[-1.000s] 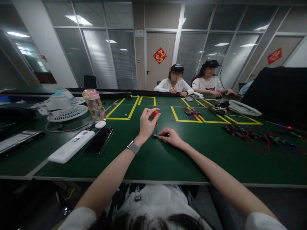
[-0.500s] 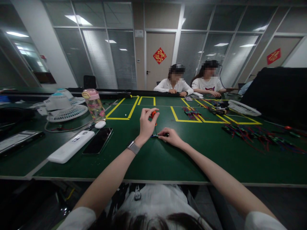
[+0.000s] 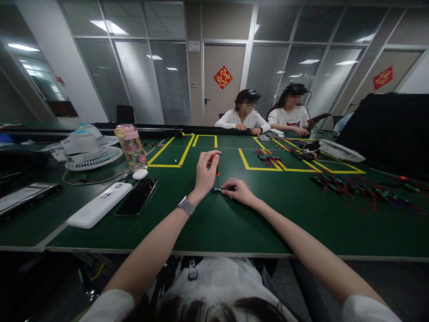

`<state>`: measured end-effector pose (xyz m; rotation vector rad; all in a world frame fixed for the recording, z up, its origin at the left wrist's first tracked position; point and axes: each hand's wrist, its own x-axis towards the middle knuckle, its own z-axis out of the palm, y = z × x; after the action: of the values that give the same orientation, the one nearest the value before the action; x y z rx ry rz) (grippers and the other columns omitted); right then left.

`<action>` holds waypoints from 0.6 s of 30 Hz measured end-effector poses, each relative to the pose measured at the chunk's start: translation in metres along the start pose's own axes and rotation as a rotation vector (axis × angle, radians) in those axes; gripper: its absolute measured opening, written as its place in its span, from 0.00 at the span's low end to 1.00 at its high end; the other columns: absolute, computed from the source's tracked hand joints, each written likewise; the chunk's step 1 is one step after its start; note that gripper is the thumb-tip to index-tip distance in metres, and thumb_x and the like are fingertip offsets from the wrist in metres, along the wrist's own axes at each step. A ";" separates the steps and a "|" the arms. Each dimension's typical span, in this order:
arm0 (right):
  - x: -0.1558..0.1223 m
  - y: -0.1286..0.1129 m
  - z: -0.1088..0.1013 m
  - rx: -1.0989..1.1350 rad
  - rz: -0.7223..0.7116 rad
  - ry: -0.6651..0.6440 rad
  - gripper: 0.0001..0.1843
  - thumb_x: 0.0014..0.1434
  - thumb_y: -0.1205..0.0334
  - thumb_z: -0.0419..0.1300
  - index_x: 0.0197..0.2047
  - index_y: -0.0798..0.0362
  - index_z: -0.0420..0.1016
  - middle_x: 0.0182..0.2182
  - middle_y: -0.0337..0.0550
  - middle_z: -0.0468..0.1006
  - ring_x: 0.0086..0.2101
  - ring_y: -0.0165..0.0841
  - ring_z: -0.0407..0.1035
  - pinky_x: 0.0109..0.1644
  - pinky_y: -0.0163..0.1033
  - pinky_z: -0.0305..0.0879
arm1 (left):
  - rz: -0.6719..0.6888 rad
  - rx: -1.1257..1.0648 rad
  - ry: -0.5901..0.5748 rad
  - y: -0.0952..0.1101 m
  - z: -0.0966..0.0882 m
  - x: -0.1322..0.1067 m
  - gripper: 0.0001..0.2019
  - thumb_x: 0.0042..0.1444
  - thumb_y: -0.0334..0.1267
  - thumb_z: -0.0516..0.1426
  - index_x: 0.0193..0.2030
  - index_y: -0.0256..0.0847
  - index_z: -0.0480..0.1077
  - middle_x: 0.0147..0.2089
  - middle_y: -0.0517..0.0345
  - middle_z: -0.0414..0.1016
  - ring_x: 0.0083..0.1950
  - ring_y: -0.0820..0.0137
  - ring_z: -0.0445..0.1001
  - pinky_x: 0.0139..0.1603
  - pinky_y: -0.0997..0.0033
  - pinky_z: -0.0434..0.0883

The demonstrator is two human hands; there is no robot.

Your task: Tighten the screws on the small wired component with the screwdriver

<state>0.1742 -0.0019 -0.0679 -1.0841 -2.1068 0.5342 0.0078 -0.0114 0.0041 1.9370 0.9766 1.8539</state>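
My left hand (image 3: 205, 173) is closed around the orange handle of a screwdriver (image 3: 217, 173), which stands nearly upright with its thin shaft pointing down. The tip meets a small circuit board (image 3: 217, 190) lying on the green table (image 3: 234, 228). From the right, my right hand (image 3: 238, 191) pinches the board's edge between thumb and fingers. The exact spot under the tip is too small to make out, and my left hand covers part of the handle.
Red and blue wired boards lie in a pile (image 3: 365, 190) on the right and in a bunch (image 3: 268, 157) inside yellow tape. At left are a phone (image 3: 137, 197), a white power bank (image 3: 100, 205), a bottle (image 3: 132, 147) and a fan (image 3: 94, 158). Two people sit opposite.
The fingers and thumb of my left hand have shifted on the screwdriver handle. My right hand and the board stay in place. One person opposite has raised a dark flat object.
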 end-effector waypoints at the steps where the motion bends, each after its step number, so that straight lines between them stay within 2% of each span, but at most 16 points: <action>1: 0.000 0.000 0.000 0.002 -0.001 -0.002 0.10 0.52 0.63 0.64 0.38 0.55 0.81 0.29 0.42 0.74 0.30 0.31 0.67 0.37 0.36 0.63 | 0.003 -0.002 -0.005 0.000 0.000 0.000 0.12 0.64 0.38 0.49 0.47 0.45 0.72 0.41 0.55 0.68 0.40 0.72 0.70 0.42 0.72 0.69; 3: 0.000 -0.001 -0.001 0.004 0.000 -0.003 0.10 0.53 0.63 0.64 0.38 0.55 0.81 0.29 0.42 0.74 0.30 0.30 0.67 0.36 0.36 0.63 | 0.003 -0.039 -0.038 0.000 0.000 0.001 0.14 0.65 0.36 0.47 0.52 0.46 0.70 0.45 0.54 0.70 0.43 0.72 0.71 0.45 0.71 0.70; 6: 0.000 -0.002 -0.001 0.004 0.002 0.000 0.09 0.52 0.63 0.64 0.38 0.54 0.81 0.29 0.42 0.74 0.31 0.31 0.67 0.37 0.36 0.64 | -0.010 -0.117 -0.070 0.000 0.001 0.000 0.15 0.65 0.36 0.48 0.56 0.46 0.67 0.48 0.53 0.70 0.43 0.72 0.73 0.43 0.72 0.71; 8: -0.001 -0.002 -0.001 0.003 0.004 0.001 0.09 0.52 0.63 0.64 0.38 0.54 0.81 0.30 0.42 0.74 0.31 0.31 0.68 0.38 0.36 0.64 | 0.008 -0.087 -0.042 0.000 0.002 -0.001 0.14 0.63 0.37 0.51 0.54 0.45 0.68 0.45 0.53 0.71 0.42 0.72 0.72 0.42 0.73 0.71; 12: -0.001 -0.003 -0.001 -0.003 0.007 -0.002 0.09 0.53 0.63 0.64 0.38 0.54 0.81 0.30 0.43 0.74 0.31 0.31 0.68 0.38 0.36 0.64 | 0.050 0.057 0.053 0.002 0.000 -0.001 0.09 0.58 0.39 0.57 0.45 0.44 0.73 0.40 0.56 0.67 0.41 0.72 0.69 0.41 0.73 0.70; 15: 0.000 -0.002 -0.001 -0.007 0.006 0.000 0.09 0.53 0.63 0.64 0.38 0.54 0.81 0.29 0.42 0.74 0.31 0.31 0.68 0.37 0.36 0.64 | 0.045 0.071 0.051 0.003 -0.001 0.000 0.11 0.62 0.39 0.52 0.48 0.46 0.73 0.42 0.54 0.67 0.42 0.72 0.70 0.44 0.71 0.70; 18: 0.000 -0.002 -0.001 -0.007 0.002 -0.001 0.09 0.52 0.63 0.64 0.38 0.54 0.81 0.29 0.42 0.74 0.31 0.31 0.68 0.37 0.36 0.64 | 0.051 0.013 -0.009 0.002 0.000 0.001 0.15 0.65 0.37 0.47 0.55 0.46 0.69 0.47 0.53 0.70 0.47 0.71 0.71 0.49 0.69 0.69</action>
<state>0.1738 -0.0029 -0.0663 -1.0904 -2.1103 0.5284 0.0080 -0.0123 0.0061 1.9941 0.9467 1.8693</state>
